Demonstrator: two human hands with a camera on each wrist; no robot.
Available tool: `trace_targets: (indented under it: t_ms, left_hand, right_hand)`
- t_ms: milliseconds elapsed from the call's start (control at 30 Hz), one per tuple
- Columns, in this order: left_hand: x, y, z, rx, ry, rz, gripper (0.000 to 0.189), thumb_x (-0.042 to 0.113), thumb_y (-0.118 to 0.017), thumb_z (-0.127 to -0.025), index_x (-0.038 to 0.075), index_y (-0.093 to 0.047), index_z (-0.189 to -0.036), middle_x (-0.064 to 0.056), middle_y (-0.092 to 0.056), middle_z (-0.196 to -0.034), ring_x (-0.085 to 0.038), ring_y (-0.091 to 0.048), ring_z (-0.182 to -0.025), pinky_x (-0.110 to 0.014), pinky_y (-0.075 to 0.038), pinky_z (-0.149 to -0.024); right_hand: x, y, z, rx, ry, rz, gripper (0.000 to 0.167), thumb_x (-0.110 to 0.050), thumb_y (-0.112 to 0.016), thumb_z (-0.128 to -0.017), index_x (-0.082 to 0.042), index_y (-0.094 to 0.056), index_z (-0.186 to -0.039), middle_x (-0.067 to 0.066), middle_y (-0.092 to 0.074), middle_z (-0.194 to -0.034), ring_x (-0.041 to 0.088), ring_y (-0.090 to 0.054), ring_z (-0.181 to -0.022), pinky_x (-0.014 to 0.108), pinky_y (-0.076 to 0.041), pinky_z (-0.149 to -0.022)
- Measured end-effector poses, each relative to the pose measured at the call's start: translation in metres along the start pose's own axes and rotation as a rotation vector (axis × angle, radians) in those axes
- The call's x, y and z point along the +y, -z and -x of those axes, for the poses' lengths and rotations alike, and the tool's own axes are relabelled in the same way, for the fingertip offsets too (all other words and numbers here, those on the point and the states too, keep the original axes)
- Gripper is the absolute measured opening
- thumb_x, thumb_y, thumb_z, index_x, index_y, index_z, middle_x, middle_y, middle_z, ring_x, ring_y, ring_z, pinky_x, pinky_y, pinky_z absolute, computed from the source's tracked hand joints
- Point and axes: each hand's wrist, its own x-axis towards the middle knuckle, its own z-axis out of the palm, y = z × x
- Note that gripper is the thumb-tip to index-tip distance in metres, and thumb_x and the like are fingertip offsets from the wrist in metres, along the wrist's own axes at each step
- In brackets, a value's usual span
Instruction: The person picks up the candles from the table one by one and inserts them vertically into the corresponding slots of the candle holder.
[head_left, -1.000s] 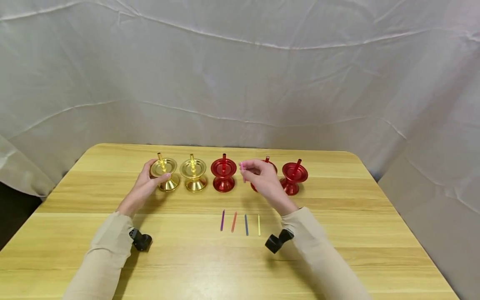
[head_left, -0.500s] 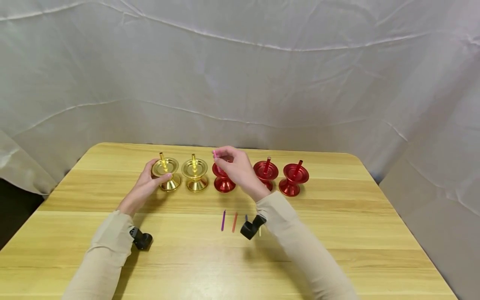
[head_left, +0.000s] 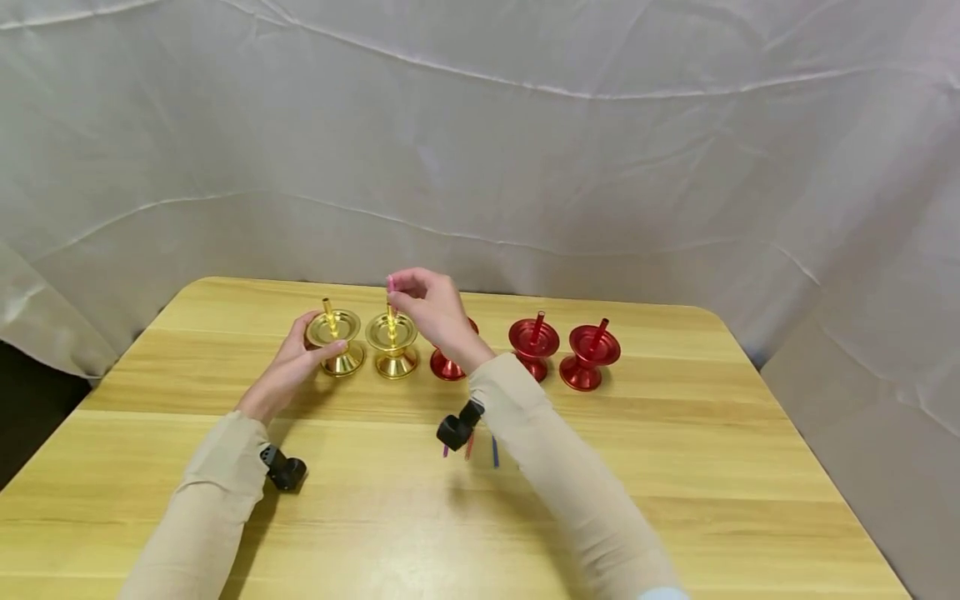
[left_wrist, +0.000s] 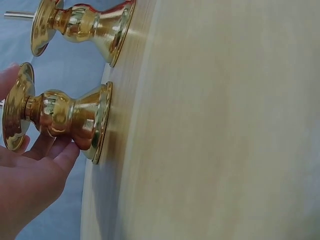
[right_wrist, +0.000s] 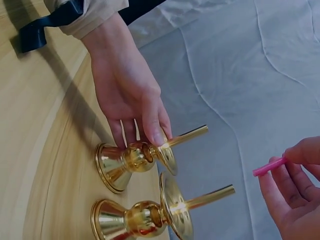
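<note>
Pinching pink candle [right_wrist: 270, 166], gripping gold candlestick [left_wrist: 57, 112]

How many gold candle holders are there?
2: one gold holder gripped by the left hand, at the row's left end; the other gold holder stands between it and a red holder.

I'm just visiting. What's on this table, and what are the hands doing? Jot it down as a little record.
Left hand: grips the leftmost gold candle holder
Right hand: pinches a pink candle, apart from the second gold candle holder
Red candle holders: three, standing, one partly hidden by the right hand
Lying on wooden table: at least a purple candle, coral candle, blue candle
</note>
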Motion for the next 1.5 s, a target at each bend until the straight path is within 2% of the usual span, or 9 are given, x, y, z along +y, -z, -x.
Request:
trace_targets:
  t_ms: [200,433,667,800,967,1200,1333,1500]
  left_hand:
    - [0.0,0.004,0.003,0.007,0.001,0.015,0.084,0.022,-0.061,-0.096,0.0,-0.001,-0.151,-0.029,-0.019,-0.151,-0.04,-0.02,-0.139,-0.05,-0.014,-0.115]
    - [-0.003,0.008,0.009,0.023,-0.002,0.027,0.083,0.018,-0.06,-0.096,0.0,-0.002,-0.151,-0.028,-0.019,-0.15,-0.039,-0.021,-0.139,-0.049,-0.014,-0.115]
    - [-0.004,0.008,0.012,0.041,-0.005,0.026,0.081,0.019,-0.06,-0.096,-0.001,-0.003,-0.151,-0.028,-0.02,-0.15,-0.039,-0.022,-0.138,-0.049,-0.014,-0.115]
    - [-0.003,0.004,0.011,0.031,-0.002,0.028,0.081,0.02,-0.06,-0.096,-0.001,-0.004,-0.15,-0.027,-0.021,-0.149,-0.037,-0.024,-0.137,-0.048,-0.017,-0.115]
    - [-0.002,0.001,0.01,0.025,-0.001,0.039,0.081,0.018,-0.06,-0.095,0.0,-0.004,-0.151,-0.027,-0.02,-0.15,-0.038,-0.023,-0.138,-0.049,-0.015,-0.115]
    - [-0.003,-0.001,0.009,0.027,0.0,0.038,0.082,0.018,-0.06,-0.095,0.001,-0.004,-0.151,-0.027,-0.02,-0.151,-0.038,-0.023,-0.138,-0.049,-0.016,-0.115]
    - [-0.003,-0.002,0.009,0.031,0.0,0.042,0.081,0.017,-0.061,-0.095,0.0,-0.004,-0.151,-0.027,-0.02,-0.15,-0.038,-0.023,-0.138,-0.049,-0.016,-0.115]
    - [-0.003,-0.003,0.009,0.032,-0.004,0.055,0.08,0.016,-0.061,-0.095,0.0,-0.005,-0.15,-0.027,-0.021,-0.149,-0.038,-0.024,-0.138,-0.049,-0.017,-0.115]
  right_hand:
    - [-0.004,-0.019,-0.013,0.0,-0.017,0.008,0.017,0.002,-0.063,-0.09,0.003,-0.067,-0.107,0.01,-0.069,-0.096,0.013,-0.062,-0.081,0.019,-0.052,-0.072]
    - [-0.009,-0.045,-0.025,-0.008,0.016,-0.046,0.015,0.004,-0.061,-0.091,0.006,-0.066,-0.105,0.014,-0.067,-0.093,0.014,-0.06,-0.072,0.018,-0.053,-0.069]
    - [-0.01,-0.069,-0.04,-0.031,0.049,0.059,0.015,0.002,-0.061,-0.093,0.004,-0.066,-0.107,0.012,-0.067,-0.093,0.009,-0.057,-0.068,0.015,-0.05,-0.062]
    - [-0.009,-0.08,-0.044,-0.037,0.024,0.089,0.015,0.0,-0.061,-0.093,0.002,-0.067,-0.107,0.006,-0.067,-0.089,0.008,-0.057,-0.069,0.013,-0.049,-0.061]
    - [-0.003,-0.085,-0.043,-0.037,0.006,0.087,0.015,0.0,-0.061,-0.093,0.001,-0.068,-0.106,0.004,-0.067,-0.089,0.007,-0.059,-0.074,0.012,-0.05,-0.064]
    - [0.006,-0.082,-0.043,-0.011,-0.024,0.035,0.014,0.001,-0.062,-0.092,0.002,-0.068,-0.105,0.004,-0.066,-0.087,0.009,-0.059,-0.072,0.014,-0.049,-0.063]
    - [0.007,-0.082,-0.043,-0.011,-0.019,0.009,0.015,0.001,-0.062,-0.092,0.002,-0.068,-0.106,0.004,-0.066,-0.087,0.012,-0.061,-0.073,0.015,-0.05,-0.064]
    - [0.006,-0.083,-0.043,0.003,-0.003,0.009,0.016,-0.001,-0.062,-0.093,0.0,-0.067,-0.108,0.001,-0.065,-0.088,0.009,-0.06,-0.074,0.014,-0.05,-0.066]
